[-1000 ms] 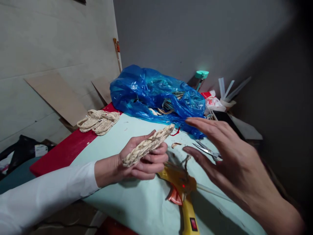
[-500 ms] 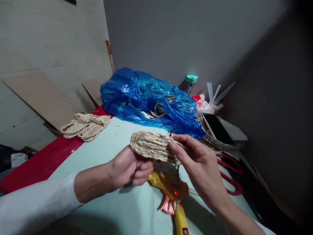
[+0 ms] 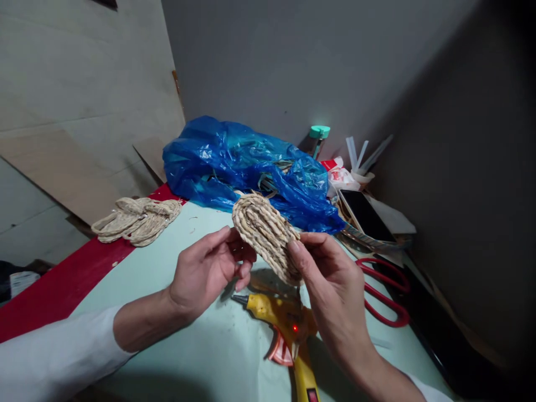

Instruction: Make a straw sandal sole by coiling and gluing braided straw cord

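Observation:
Above the table, tilted with its flat face toward me, is an oval pad of coiled, twisted straw cord (image 3: pixel 266 237), shaped like a small sole. My right hand (image 3: pixel 335 285) pinches its lower right end, thumb on the face and fingers behind. My left hand (image 3: pixel 209 268) is at the pad's left edge, palm up, thumb apart and fingers loosely curled; whether the fingertips touch the pad's back I cannot tell. Below both hands stands a yellow hot glue gun (image 3: pixel 280 312) with a lit red light, its black nozzle pointing left.
A crumpled blue plastic bag (image 3: pixel 247 162) with strips inside spreads along the back. Straw cord pieces (image 3: pixel 138 220) rest on the red strip at left. Red-handled scissors (image 3: pixel 385 290), a phone (image 3: pixel 366 215) and a cup with translucent glue sticks (image 3: pixel 362 176) are on the right.
The straw pad has turned from nearly edge-on to a slant showing its whole oval face. My left hand has loosened and drawn a little left. The view has shifted slightly.

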A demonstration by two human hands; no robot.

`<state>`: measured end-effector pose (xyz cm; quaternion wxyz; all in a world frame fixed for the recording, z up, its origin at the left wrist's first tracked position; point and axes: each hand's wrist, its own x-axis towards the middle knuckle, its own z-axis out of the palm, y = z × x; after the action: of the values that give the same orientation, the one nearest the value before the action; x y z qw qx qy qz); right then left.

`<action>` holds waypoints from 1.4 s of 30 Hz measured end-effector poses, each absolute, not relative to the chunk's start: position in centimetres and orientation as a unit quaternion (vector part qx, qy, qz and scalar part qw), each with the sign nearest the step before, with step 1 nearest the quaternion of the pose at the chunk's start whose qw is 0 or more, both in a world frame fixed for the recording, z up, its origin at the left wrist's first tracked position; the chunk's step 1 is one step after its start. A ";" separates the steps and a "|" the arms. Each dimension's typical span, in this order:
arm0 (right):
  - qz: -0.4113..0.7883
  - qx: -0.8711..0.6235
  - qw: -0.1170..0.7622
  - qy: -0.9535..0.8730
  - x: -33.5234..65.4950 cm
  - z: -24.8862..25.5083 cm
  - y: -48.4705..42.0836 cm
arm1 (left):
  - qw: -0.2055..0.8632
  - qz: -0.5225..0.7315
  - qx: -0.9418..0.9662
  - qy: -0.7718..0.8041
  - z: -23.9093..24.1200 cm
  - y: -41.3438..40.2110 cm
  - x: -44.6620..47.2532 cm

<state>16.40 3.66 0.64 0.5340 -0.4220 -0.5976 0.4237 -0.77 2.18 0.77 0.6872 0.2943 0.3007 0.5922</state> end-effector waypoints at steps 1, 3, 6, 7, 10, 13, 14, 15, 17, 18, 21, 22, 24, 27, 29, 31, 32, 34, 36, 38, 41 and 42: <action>0.430 -0.420 0.528 -0.599 16.3 0.6 3.6 | 0.683 0.593 0.303 0.299 0.7 2.2 -0.7; 0.456 -0.409 0.499 -0.613 16.3 0.5 3.3 | 0.667 0.591 0.320 0.323 0.6 2.1 -0.7; 0.501 -0.383 0.414 -0.656 16.5 0.8 3.1 | 0.645 0.579 0.322 0.381 0.4 2.0 -0.8; 0.507 -0.377 0.387 -0.671 16.7 1.0 3.1 | 0.645 0.574 0.317 0.392 0.4 2.0 -0.9; 0.501 -0.369 0.343 -0.704 17.3 1.4 3.5 | 0.658 0.560 0.307 0.399 0.5 2.1 -1.1; 0.525 -0.349 0.327 -0.704 17.6 1.6 3.8 | 0.662 0.559 0.310 0.392 0.6 2.1 -1.2; 0.539 -0.344 0.323 -0.698 17.5 1.6 3.8 | 0.660 0.561 0.312 0.390 0.7 2.1 -1.2; 0.553 -0.341 0.314 -0.692 17.5 1.5 3.8 | 0.658 0.564 0.314 0.389 0.7 2.1 -1.2; 0.577 -0.340 0.304 -0.677 17.3 1.3 3.6 | 0.652 0.566 0.325 0.386 0.6 2.1 -1.1; 0.586 -0.341 0.300 -0.671 17.2 1.2 3.6 | 0.650 0.566 0.332 0.384 0.5 2.1 -1.0; 0.589 -0.344 0.300 -0.666 17.1 1.1 3.4 | 0.652 0.561 0.348 0.372 0.3 2.0 -1.0; 0.583 -0.347 0.301 -0.670 17.1 1.1 3.3 | 0.654 0.560 0.353 0.368 0.2 2.0 -0.9; 0.561 -0.357 0.298 -0.685 17.2 1.3 3.2 | 0.654 0.555 0.365 0.361 0.1 1.9 -0.9; 0.511 -0.372 0.294 -0.718 17.2 1.7 3.0 | 0.650 0.546 0.386 0.361 0.2 1.6 -0.9; 0.473 -0.375 0.299 -0.739 17.2 2.0 2.9 | 0.641 0.544 0.397 0.368 0.4 1.4 -0.8; 0.448 -0.374 0.310 -0.751 17.1 2.3 2.7 | 0.631 0.544 0.407 0.375 0.6 1.3 -0.8; 0.441 -0.374 0.316 -0.753 17.1 2.4 2.7 | 0.626 0.545 0.411 0.377 0.6 1.2 -0.8; 0.439 -0.374 0.322 -0.750 17.1 2.5 2.6 | 0.625 0.547 0.410 0.376 0.7 1.3 -0.8; 0.451 -0.375 0.320 -0.744 17.1 2.4 2.6 | 0.633 0.553 0.398 0.367 0.6 1.4 -0.8; 0.472 -0.369 0.325 -0.732 17.0 2.1 2.7 | 0.645 0.564 0.375 0.353 0.4 1.8 -0.7; 0.481 -0.366 0.341 -0.720 17.0 1.7 2.8 | 0.674 0.569 0.339 0.326 0.1 2.2 -0.6; 0.476 -0.365 0.342 -0.723 17.0 1.6 3.0 | 0.686 0.565 0.331 0.317 0.0 2.3 -0.5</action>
<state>17.00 2.99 1.63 0.3418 -0.3653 -0.7231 0.4763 -0.55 2.31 0.00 0.6860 0.3312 0.3172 0.5648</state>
